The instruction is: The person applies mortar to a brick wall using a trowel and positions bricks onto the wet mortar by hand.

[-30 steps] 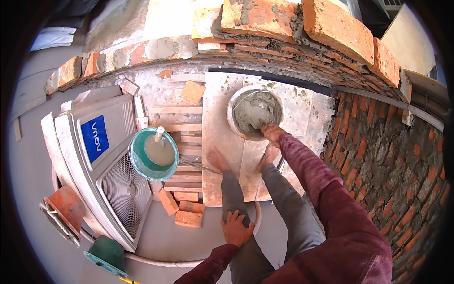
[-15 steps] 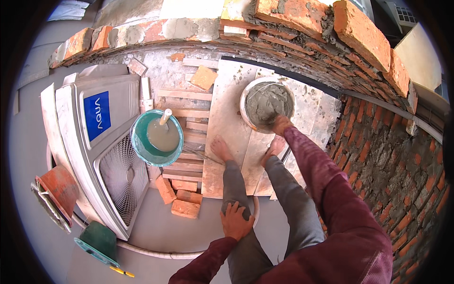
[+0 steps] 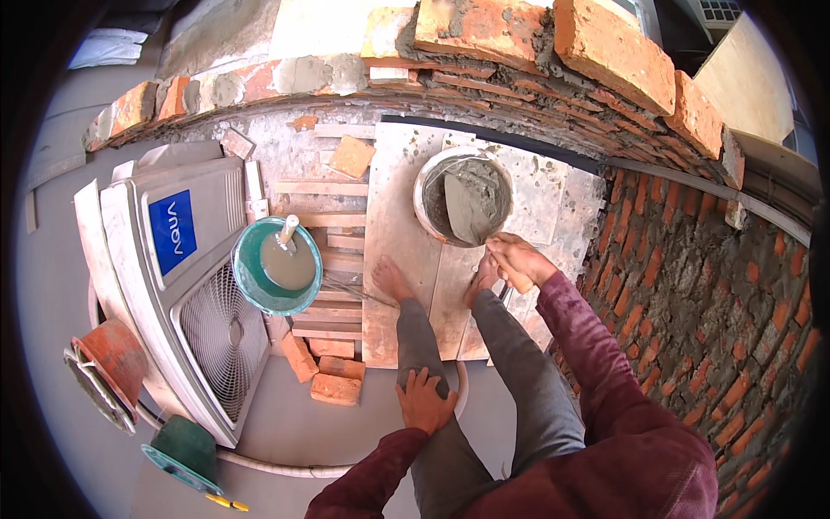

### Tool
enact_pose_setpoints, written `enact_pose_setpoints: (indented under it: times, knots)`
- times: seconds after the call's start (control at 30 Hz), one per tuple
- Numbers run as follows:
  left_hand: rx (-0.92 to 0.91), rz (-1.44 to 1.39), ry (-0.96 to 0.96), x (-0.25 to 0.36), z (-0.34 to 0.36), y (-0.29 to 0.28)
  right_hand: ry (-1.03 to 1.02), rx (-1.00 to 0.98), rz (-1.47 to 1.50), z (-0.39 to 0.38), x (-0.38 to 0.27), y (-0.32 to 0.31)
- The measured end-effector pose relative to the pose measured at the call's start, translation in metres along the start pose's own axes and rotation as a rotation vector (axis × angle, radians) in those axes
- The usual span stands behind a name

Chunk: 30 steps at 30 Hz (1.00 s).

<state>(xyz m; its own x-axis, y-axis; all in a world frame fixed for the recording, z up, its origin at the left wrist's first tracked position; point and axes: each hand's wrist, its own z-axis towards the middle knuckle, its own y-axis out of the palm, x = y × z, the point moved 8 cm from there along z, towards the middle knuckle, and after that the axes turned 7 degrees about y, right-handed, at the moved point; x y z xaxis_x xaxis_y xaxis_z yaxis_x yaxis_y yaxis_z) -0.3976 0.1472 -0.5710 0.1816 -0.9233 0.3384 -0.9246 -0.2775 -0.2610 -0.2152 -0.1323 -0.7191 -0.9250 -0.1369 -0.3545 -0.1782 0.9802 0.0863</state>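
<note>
My right hand (image 3: 517,259) grips the handle of a trowel (image 3: 468,210), whose blade lies loaded with grey mortar inside a round mortar pan (image 3: 464,195). The pan stands on a pale board (image 3: 393,199) at the foot of a curved brick wall (image 3: 605,60). My left hand (image 3: 425,400) rests flat on my left knee, fingers spread. Both bare feet stand on the board just below the pan.
A green bucket (image 3: 275,265) of cloudy water with a stick in it sits left of the board. Further left lies an air-conditioner unit (image 3: 186,277). Loose bricks (image 3: 324,372) lie by wooden slats. A rough brick wall (image 3: 718,294) runs along the right.
The view has shifted so the pan sits lower and closer. My right hand has drawn the trowel up with a load of mortar on its blade. The left hand stays on the knee.
</note>
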Motion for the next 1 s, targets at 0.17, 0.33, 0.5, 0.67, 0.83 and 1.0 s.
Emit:
enact_pose_setpoints:
  times: [0.17, 0.33, 0.5, 0.67, 0.83, 1.0]
  knots:
    - [0.033, -0.002, 0.034, 0.004, 0.005, 0.005, 0.31, 0.27, -0.721, 0.054, -0.004, -0.007]
    - [0.054, -0.019, 0.023, 0.0, -0.001, 0.012, 0.229, -0.035, -1.199, 0.048, -0.002, -0.015]
    - [0.054, -0.021, 0.014, 0.0, -0.004, 0.006, -0.081, -0.073, -1.272, 0.017, -0.048, -0.005]
    - [0.029, -0.021, 0.045, 0.009, 0.003, 0.01, 0.062, 0.071, -1.3, 0.045, -0.024, -0.018]
    - [0.032, -0.065, 0.005, 0.0, -0.002, 0.01, 0.215, 0.198, -1.664, -0.002, -0.052, -0.023]
    - [0.012, -0.089, 0.009, -0.003, 0.001, 0.004, 0.056, 0.473, -1.577, 0.047, -0.032, -0.063]
